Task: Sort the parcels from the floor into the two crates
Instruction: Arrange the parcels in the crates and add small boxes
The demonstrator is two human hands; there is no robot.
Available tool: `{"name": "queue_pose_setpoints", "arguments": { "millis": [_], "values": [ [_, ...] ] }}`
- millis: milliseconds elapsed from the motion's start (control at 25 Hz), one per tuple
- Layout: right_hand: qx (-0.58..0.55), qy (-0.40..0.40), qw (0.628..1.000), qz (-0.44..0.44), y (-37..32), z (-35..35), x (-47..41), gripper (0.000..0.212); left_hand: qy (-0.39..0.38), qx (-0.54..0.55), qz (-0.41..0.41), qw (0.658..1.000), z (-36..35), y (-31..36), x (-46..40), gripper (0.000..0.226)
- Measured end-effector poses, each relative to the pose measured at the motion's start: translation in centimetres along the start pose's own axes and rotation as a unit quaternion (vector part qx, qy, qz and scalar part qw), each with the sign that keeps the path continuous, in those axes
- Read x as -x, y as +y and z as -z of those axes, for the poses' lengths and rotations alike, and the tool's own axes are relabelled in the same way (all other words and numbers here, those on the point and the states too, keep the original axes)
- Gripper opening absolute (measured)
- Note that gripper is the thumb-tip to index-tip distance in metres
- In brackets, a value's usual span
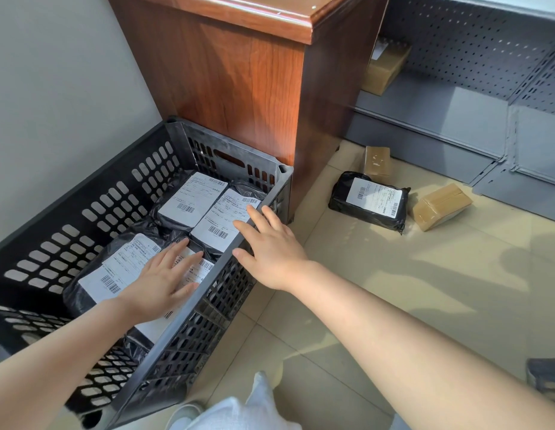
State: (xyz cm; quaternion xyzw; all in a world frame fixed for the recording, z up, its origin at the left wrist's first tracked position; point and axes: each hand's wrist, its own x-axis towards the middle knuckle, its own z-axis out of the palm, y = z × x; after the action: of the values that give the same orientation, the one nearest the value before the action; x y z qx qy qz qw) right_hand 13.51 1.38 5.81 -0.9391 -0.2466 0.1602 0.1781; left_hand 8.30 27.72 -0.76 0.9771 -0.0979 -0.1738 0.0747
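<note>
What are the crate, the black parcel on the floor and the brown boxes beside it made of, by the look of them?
Black crate: looks like rigid moulded plastic, matt, with slotted walls.
Black parcel: seems a glossy plastic mailer bag, wrinkled and shiny, with a white paper label.
Brown boxes: probably cardboard, sealed under shiny tape.

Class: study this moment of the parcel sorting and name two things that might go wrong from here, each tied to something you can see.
1. The black crate already holds several black bagged parcels side by side; under the flat left hand they look tightly packed, so another may not sit flat.
2. The black parcel and two cardboard boxes on the floor lie close together; grabbing one could knock a neighbour, or one might be overlooked.
</note>
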Motion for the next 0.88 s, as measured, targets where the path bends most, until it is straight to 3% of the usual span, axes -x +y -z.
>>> {"name": "queue_pose_setpoints", "arguments": {
  "millis": [120,200,320,440,560,640,760,880],
  "values": [
    [-0.027,-0.001,1.0,0.003,0.5,0.3,0.6,0.059,0.077,0.029,-0.008,0.997,1.4,0.6,-0.5,0.07],
    [-0.048,0.012,0.999,-0.012,1.2,1.0,0.8,0.058,0.143,0.111,-0.001,0.984,3.1,1.8,-1.2,0.05],
    [-0.084,0.035,0.994,-0.067,2.9,2.2,1.3,0.058,0.219,0.208,-0.024,0.953,6.3,4.9,-2.5,0.045],
    [-0.138,0.05,0.979,-0.143,4.8,2.7,1.8,0.058,0.261,0.183,-0.135,0.938,8.9,8.8,-3.6,0.048],
    [-0.161,0.061,0.965,-0.196,7.3,2.4,2.3,0.062,0.233,0.085,-0.306,0.919,10.3,13.6,-5.2,0.051],
    [-0.171,0.06,0.955,-0.235,9.8,2.2,2.4,0.064,0.21,0.029,-0.354,0.911,10.3,16.5,-7.6,0.05],
    [-0.182,0.061,0.93,-0.312,14.7,1.5,2.5,0.064,0.183,-0.002,-0.33,0.926,8.1,19.2,-12.0,0.053],
    [-0.187,0.07,0.907,-0.37,20.5,0.7,2.8,0.061,0.131,-0.011,-0.25,0.959,4.8,21.0,-17.1,0.064]
  ]
}}
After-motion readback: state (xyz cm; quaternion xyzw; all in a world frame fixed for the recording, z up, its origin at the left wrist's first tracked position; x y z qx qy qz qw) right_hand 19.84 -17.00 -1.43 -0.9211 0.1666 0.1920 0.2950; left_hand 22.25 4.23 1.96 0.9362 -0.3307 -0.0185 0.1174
